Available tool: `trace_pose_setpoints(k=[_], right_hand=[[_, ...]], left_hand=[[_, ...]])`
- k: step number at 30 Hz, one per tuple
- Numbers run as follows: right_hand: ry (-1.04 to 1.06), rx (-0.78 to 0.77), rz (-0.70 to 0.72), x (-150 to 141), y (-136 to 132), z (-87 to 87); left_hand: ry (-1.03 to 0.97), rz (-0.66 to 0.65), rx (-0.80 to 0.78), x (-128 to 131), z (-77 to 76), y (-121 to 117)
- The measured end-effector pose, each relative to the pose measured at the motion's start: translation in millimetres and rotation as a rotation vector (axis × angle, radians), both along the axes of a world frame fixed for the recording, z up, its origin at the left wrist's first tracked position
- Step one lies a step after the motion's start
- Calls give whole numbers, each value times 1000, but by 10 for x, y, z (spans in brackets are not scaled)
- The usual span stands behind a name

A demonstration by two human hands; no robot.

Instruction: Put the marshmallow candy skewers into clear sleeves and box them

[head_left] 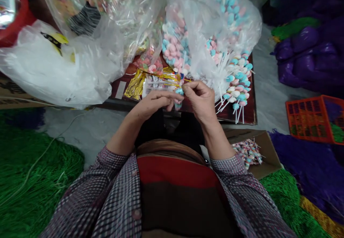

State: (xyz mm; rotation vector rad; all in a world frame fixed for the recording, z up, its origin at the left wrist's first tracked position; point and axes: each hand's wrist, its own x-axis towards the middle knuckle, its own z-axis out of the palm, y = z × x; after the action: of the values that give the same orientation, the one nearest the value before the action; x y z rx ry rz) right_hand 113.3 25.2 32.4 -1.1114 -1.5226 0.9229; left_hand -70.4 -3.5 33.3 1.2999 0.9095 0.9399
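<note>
A small wrapped candy [179, 92] is placed between the two hands, near the front edge of the dark red table [251, 111]. By the right hand [201, 100], thumb and forefinger pressed together, the candy is pinched at its top. By the left hand [154, 103], the candy is covered from nine o'clock with half-bent fingers; because of blur, it cannot be told whether it is gripped there too. Also toward nine o'clock, printed wrappers [156, 86] and a bunch of gold ties [134, 86] are seen. At three o'clock, candies on white sticks [238, 82] are piled. At one o'clock, a large clear bag [199, 34] is filled with pink, blue and white pieces.
</note>
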Motion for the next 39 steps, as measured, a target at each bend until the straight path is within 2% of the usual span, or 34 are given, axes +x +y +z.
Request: trace_pose_setpoints(k=[3, 6, 9, 11, 15, 18, 20, 24, 26, 29, 31, 33, 36, 39], right_hand=[[-10, 85, -33, -23, -75, 16], [47, 64, -39, -63, -136, -25], [119, -91, -7, -94, -183, -140], [108, -156, 40, -74, -203, -206], [2, -136, 151, 87, -197, -213], [43, -100, 85, 190, -166, -150], [109, -97, 55, 185, -148, -116], [227, -182, 92, 64, -124, -93], [298, -265, 114, 28, -124, -89], [394, -373, 156, 36, -141, -64], [429, -410, 177, 51, -152, -30], [447, -426, 196, 48, -156, 9], [441, -395, 177, -10, -152, 16], [361, -304, 81, -111, -157, -109]], left_hand=[[-41, -41, -127, 43, -76, 40], [-175, 81, -184, 161, -158, 85], [-370, 215, -178, 262, -217, 105], [-417, 244, -162, 290, -244, 101], [-407, 266, -104, 281, -294, 81], [-391, 309, -61, 292, -313, 63], [-369, 294, -40, 327, -307, 40], [-365, 224, -66, 411, -273, -40], [-387, 141, -181, 435, -257, -90], [-411, -63, -405, 465, -235, -162], [-410, -140, -484, 494, -217, -198], [-394, -122, -495, 529, -197, -219], [-346, -9, -437, 579, -184, -223], [-255, 110, -438, 616, -226, -215]])
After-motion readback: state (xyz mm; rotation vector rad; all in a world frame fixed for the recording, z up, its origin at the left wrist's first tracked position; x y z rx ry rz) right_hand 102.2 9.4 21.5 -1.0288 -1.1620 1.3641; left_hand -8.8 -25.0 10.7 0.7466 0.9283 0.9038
